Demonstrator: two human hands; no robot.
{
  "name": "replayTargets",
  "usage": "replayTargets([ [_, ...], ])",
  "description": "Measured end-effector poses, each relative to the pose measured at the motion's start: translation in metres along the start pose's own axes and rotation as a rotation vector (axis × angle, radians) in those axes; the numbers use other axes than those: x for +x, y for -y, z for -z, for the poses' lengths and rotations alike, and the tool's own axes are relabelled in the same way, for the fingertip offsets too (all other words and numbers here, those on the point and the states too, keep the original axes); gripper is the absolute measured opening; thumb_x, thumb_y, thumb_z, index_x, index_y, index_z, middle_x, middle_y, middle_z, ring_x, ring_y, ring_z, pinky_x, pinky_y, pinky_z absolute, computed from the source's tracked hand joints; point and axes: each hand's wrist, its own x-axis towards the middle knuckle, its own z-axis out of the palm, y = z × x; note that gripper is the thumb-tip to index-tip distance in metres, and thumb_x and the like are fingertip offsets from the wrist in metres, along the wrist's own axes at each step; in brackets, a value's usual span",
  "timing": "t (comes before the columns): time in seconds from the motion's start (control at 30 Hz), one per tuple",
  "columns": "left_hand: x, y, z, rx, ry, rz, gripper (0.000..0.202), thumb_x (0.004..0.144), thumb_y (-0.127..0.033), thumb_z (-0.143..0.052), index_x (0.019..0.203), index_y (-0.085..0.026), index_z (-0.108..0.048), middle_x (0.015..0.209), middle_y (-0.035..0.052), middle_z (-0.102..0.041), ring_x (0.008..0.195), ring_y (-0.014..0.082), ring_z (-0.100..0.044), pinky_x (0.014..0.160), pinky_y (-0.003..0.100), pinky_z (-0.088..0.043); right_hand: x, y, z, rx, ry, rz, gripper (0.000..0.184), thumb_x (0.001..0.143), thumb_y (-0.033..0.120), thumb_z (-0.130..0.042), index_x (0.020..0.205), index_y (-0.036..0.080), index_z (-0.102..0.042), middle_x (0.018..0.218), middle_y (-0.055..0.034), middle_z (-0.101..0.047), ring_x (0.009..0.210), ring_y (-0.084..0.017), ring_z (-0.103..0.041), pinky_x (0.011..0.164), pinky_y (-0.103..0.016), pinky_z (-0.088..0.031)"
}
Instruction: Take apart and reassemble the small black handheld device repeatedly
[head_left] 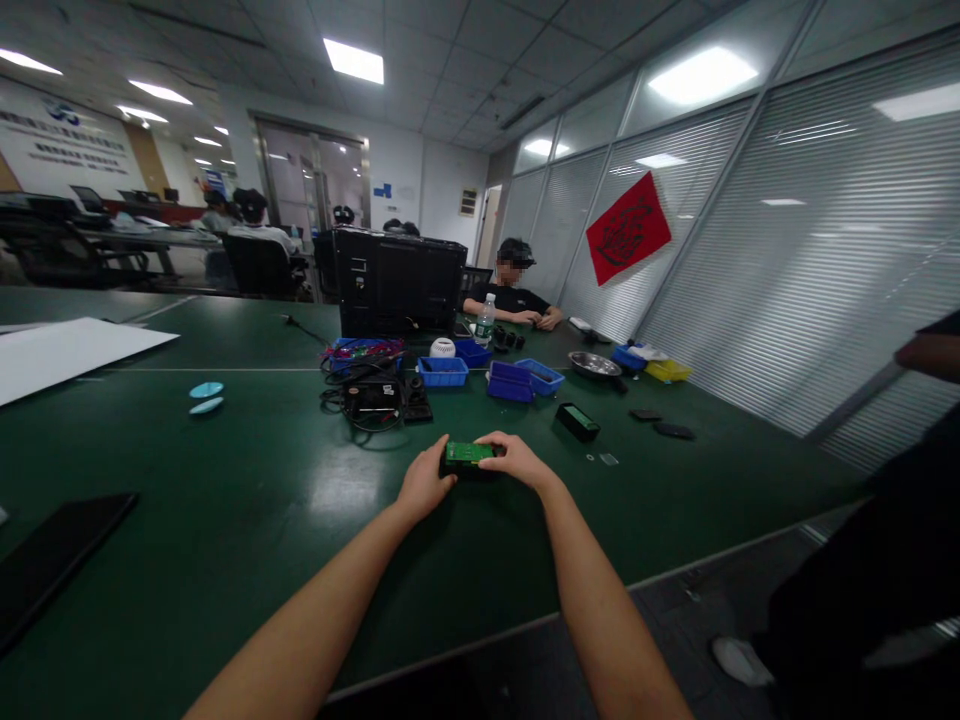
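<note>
Between my hands is a black box-shaped device with a green circuit board (469,453) on its top, resting on or just above the green tabletop. My left hand (426,478) grips its left end, thumb in front and fingers behind. Round the right end curl the fingers and thumb of my right hand (517,460). A similar black case with a green board (577,420) lies to the right. Near it are a small ring (590,458) and a clear flat piece (609,460).
Blue bins (442,372), a tangle of cables with a black device (373,397), a water bottle (486,318) and a metal bowl (594,365) stand farther back. A black monitor (400,285) rises behind them. One person (514,290) sits across the table; another (885,520) stands at right.
</note>
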Motion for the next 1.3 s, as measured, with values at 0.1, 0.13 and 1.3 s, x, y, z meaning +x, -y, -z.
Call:
replayTargets([
  [0.1,0.002,0.002,-0.001,-0.036,-0.071,0.013,0.071,0.066,-0.016,-0.060,0.131,-0.015,-0.032,0.115,0.0082,-0.055,0.105,0.0179,-0.050,0.094,0.028,-0.035,0.000,-0.004,0.001,0.022,0.033,-0.019,0.045,0.062,0.032,-0.068,0.105,0.018,-0.062,0.102,-0.0049,-0.060,0.089,-0.018,-0.054,0.081,-0.032,-0.041],
  [0.13,0.003,0.003,-0.001,-0.044,-0.087,0.019,0.070,0.066,-0.015,-0.060,0.131,-0.015,-0.032,0.113,0.0082,-0.055,0.104,0.0175,-0.050,0.093,0.028,-0.035,0.000,-0.005,0.001,0.040,0.037,-0.027,0.047,0.063,0.033,-0.068,0.107,0.018,-0.061,0.104,-0.0053,-0.060,0.092,-0.019,-0.054,0.083,-0.033,-0.040],
  [1.3,0.001,0.004,0.000,-0.101,-0.087,0.044,0.066,0.068,-0.020,-0.059,0.129,-0.020,-0.034,0.112,0.0066,-0.055,0.102,0.0190,-0.053,0.090,0.034,-0.040,0.011,-0.004,-0.032,-0.601,-0.358,-0.400,0.043,0.072,0.030,-0.056,0.112,0.021,-0.044,0.106,-0.0079,-0.056,0.094,-0.021,-0.054,0.074,-0.029,-0.040],
])
